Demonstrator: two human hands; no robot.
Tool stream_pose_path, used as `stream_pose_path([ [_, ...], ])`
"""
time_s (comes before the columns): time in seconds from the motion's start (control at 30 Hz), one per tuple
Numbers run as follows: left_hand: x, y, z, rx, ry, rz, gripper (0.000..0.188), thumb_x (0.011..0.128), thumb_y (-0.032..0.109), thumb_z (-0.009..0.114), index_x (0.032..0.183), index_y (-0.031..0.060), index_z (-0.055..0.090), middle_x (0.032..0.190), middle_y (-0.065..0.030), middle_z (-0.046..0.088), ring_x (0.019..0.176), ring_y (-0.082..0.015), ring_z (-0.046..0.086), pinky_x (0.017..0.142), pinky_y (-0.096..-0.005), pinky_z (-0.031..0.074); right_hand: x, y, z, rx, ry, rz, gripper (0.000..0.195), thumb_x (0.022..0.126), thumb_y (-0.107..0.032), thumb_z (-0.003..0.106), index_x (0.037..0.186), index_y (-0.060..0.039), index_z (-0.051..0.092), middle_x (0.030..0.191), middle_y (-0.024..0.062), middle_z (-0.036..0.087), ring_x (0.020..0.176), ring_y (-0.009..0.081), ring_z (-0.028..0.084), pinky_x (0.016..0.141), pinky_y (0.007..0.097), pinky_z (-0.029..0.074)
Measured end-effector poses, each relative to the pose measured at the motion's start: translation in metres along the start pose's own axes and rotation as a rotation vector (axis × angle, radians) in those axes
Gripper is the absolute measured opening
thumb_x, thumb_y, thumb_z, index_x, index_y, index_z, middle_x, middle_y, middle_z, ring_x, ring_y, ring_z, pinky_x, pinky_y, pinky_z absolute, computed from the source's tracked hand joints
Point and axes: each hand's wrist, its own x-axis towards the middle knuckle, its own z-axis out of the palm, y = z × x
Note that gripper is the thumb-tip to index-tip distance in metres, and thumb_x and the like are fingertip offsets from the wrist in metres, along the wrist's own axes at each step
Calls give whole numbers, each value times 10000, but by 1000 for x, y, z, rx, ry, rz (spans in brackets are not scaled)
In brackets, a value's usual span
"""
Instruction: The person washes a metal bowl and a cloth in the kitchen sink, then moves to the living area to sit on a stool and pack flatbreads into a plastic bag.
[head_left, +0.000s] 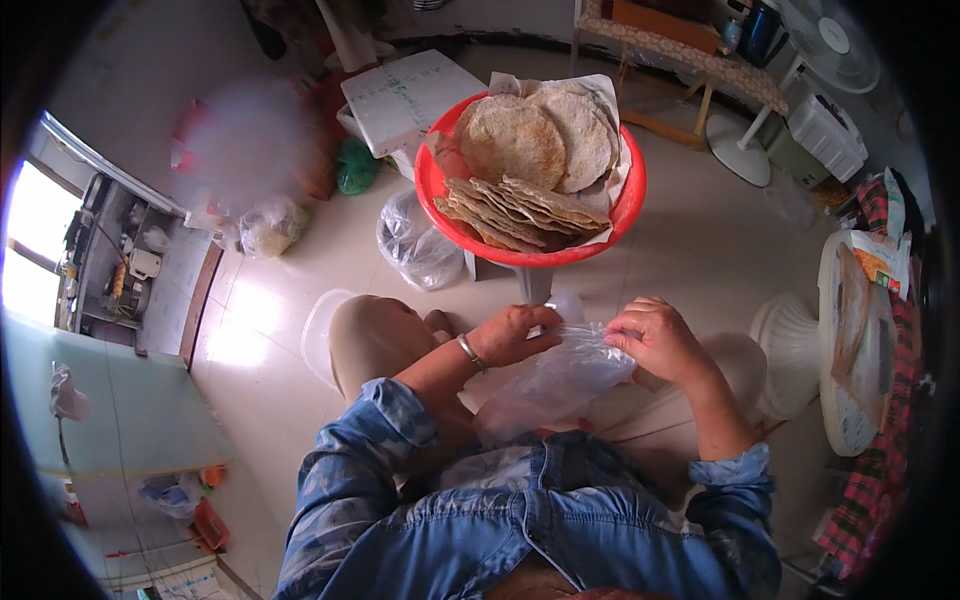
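A clear plastic bag (559, 386) hangs over my lap between both hands. My left hand (517, 334) pinches one side of its gathered top edge, a metal bangle on the wrist. On the other side, my right hand (654, 337) grips the same edge between thumb and fingers. Just beyond the hands stands a red plastic basin (634, 196) lined with paper. Round brown flatbreads (514, 142) lean against its far side, and a stack of folded flatbreads (525, 214) lies in the near part. The bag's contents cannot be made out.
A white foam box (416, 97) stands behind the basin, with a bagged bin (420, 240) below. To the right is a round pedestal table (825, 337) holding a wooden piece and a packet. A standing fan (739, 150) is at the far right. Plastic bags (274, 225) lie on the left floor.
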Motion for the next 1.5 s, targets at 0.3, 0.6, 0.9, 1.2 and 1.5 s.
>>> stream_pose_path([
  [0.3, -8, -24, 5, 2, -68, -228, 182, 853, 196, 601, 842, 15, 585, 687, -108, 573, 625, -214, 532, 621, -337, 453, 8, 40, 23, 41, -48, 237, 299, 706, -232, 757, 908, -43, 644, 693, 49, 601, 618, 196, 541, 615, 313, 447],
  [0.6, 8, -50, 9, -159, -28, -397, 224, 873, 241, 587, 901, 20, 608, 664, -71, 552, 616, -144, 497, 611, -310, 445, 4, 83, 50, 568, -184, 465, 225, 860, -228, 625, 973, -35, 650, 829, 48, 636, 762, 153, 589, 698, 303, 467],
  [0.9, 7, -46, 14, 391, 26, -69, 247, 772, 205, 653, 996, 108, 614, 867, -80, 588, 894, -239, 576, 754, -378, 456, 13, 78, 28, -247, 264, 112, 161, 662, -125, 740, 720, -51, 609, 727, 56, 576, 707, 254, 548, 656, 363, 437],
  [1.2, 9, -32, 22, 559, 124, -189, 105, 733, 215, 670, 784, 133, 628, 839, -53, 542, 892, -246, 543, 740, -402, 440, -4, 69, 18, -392, 20, 504, 590, 698, -174, 726, 1242, -208, 499, 974, 48, 575, 829, 255, 560, 755, 374, 443],
  [1.5, 9, -30, 29, 312, 226, -108, 113, 740, 207, 679, 778, 104, 654, 867, -64, 544, 886, -265, 541, 765, -387, 443, -13, 74, 73, -119, 47, 123, 295, 710, -171, 713, 985, -120, 618, 970, 47, 613, 990, 233, 543, 923, 392, 381],
])
